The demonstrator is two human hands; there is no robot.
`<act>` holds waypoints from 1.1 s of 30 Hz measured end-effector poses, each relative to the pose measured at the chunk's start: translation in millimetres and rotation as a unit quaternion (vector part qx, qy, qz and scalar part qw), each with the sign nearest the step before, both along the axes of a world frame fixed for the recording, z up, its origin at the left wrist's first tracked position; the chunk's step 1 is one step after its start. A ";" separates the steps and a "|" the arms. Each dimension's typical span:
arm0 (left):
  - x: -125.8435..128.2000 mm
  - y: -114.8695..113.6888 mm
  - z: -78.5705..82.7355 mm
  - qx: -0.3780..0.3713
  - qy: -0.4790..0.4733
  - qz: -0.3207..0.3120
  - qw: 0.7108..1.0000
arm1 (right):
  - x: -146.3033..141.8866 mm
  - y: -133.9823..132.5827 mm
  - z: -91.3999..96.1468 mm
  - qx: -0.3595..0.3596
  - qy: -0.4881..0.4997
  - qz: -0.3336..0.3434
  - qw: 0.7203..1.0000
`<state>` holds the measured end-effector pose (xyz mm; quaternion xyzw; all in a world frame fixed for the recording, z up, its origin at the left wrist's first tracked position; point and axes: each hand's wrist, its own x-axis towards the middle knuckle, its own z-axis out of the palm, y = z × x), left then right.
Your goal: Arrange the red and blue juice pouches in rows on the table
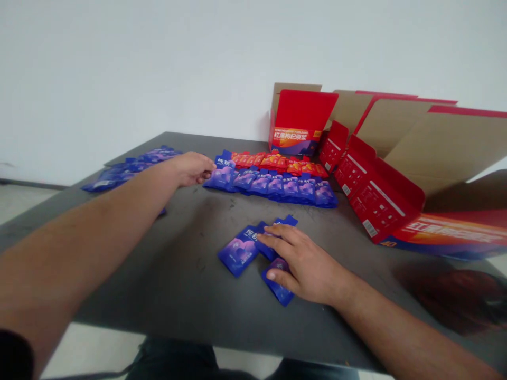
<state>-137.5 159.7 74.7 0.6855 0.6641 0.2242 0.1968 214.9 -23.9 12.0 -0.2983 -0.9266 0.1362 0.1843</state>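
Far left: pile of blue-purple pouches (127,171) on dark tabletop (178,279). Left hand (194,169): fingers narrow, pinching edge of upright-printed blue pouch (222,175) at left end of blue pouch row (276,184); red sachets (273,161) just behind row. Nearer, loose blue pouches (238,252) partly under right hand (303,258), fingers spread wide. Right: open red cartons (386,203).

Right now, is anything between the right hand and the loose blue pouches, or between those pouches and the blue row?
Nothing visible: the right hand lies over the loose blue pouches, and only tabletop shows between them and the blue row. The left hand is at the row's left end.
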 end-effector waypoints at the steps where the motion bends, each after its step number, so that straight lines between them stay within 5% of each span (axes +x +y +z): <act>1: 4.1 6.0 0.7 -0.019 -0.019 0.006 1.000 | 0.9 0.6 -0.2 -0.002 0.004 -0.002 1.000; 8: 18.7 39.8 -6.2 -0.107 -0.071 0.038 0.991 | 4.1 4.3 1.5 -0.024 0.009 -0.018 1.000; 22: 25.0 65.9 -27.7 -0.117 0.072 0.078 0.987 | 5.8 6.4 5.0 -0.041 0.001 -0.016 0.999; 28: 35.5 57.7 -24.2 -0.133 0.068 0.084 0.985 | 6.8 7.5 4.1 -0.036 0.016 -0.015 0.999; 33: 35.3 29.3 -6.2 -0.069 0.076 0.093 0.990 | 10.1 9.4 4.8 -0.024 0.035 -0.015 0.999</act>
